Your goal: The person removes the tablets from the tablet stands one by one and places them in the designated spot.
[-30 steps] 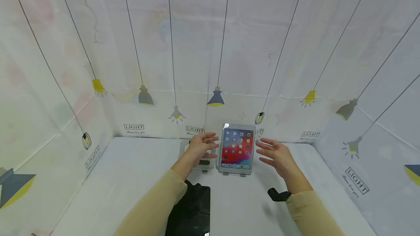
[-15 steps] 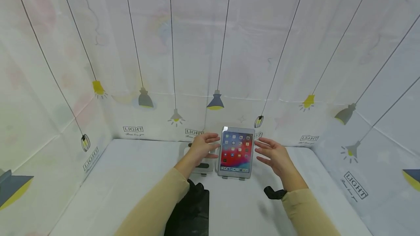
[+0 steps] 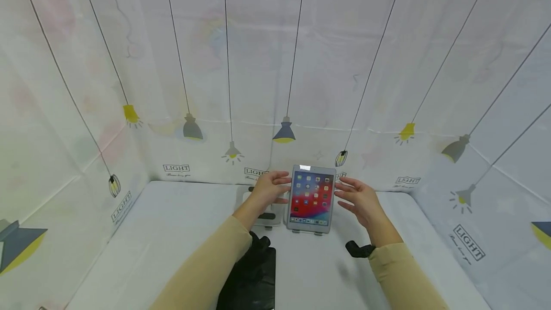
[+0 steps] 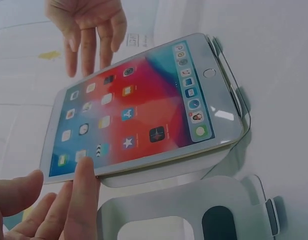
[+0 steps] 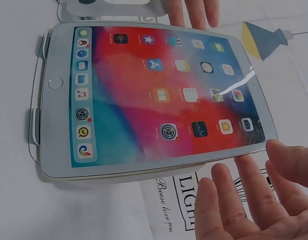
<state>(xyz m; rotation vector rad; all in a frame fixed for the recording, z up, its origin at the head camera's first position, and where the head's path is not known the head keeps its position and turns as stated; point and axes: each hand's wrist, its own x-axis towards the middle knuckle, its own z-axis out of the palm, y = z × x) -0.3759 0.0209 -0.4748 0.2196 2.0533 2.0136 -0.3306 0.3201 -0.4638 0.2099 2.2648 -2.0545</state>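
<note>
Showing tablet's (image 5: 156, 102) button (image 5: 56, 83): wrist views alone

Head view: worn on the person's head, facing forward and down over both sleeves (image 3: 211, 262) to the table (image 3: 159, 233) and printed backdrop (image 3: 258, 61); widest and farthest of the three. Left wrist view: close, slanting across the tablet (image 3: 312, 198) from its left towards the right hand (image 3: 360, 202); home button (image 4: 209, 73) to frame right. Right wrist view: close, from the opposite side, the left hand (image 3: 263, 194) partly showing at the top edge; home button to frame left. All three share the tablet, both hands and part of the neighbouring stand (image 4: 193, 202).
</note>
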